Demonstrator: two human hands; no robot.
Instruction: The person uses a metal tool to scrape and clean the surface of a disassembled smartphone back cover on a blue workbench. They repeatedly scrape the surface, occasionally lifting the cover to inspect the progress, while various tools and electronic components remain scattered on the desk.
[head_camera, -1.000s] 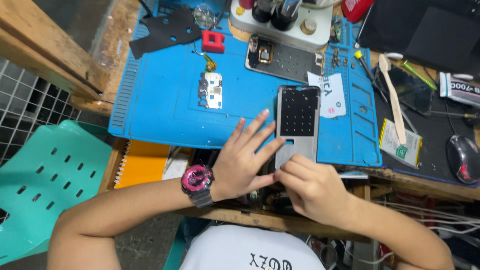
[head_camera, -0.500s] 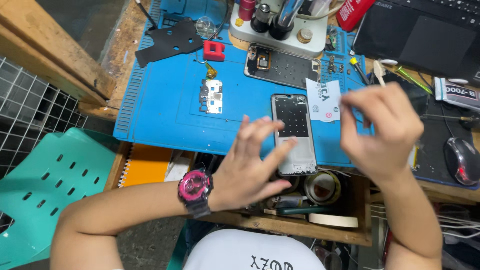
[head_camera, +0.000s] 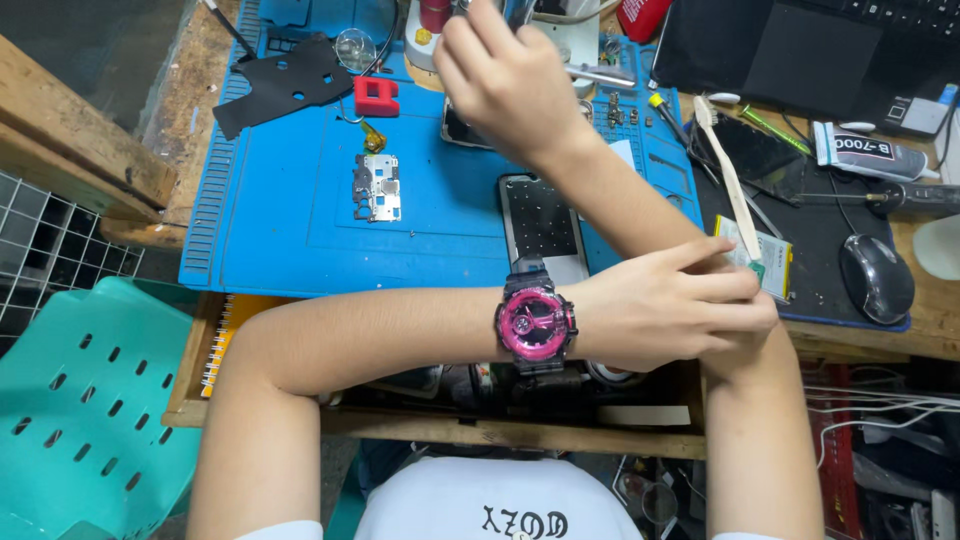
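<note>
phone (head_camera: 543, 225), dark screen, under the right forearm | white glue tube (head_camera: 858, 151), right of the left hand (head_camera: 670, 305) | green-white pack (head_camera: 770, 262) beside its fingertips | laptop (head_camera: 800, 50), black screen, far right

The mat (head_camera: 300, 215) is bright blue. The watch (head_camera: 535, 322) is black with a pink face. The chair (head_camera: 80, 400) is teal, dotted with slots. A small block (head_camera: 376, 96) is red, the mouse (head_camera: 877, 277) black, the notebook (head_camera: 228, 325) orange.

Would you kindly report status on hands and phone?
Left hand flat on right forearm. Right hand raised, grip unclear. Black flat phone untouched on blue mat, partly under arm.
</note>
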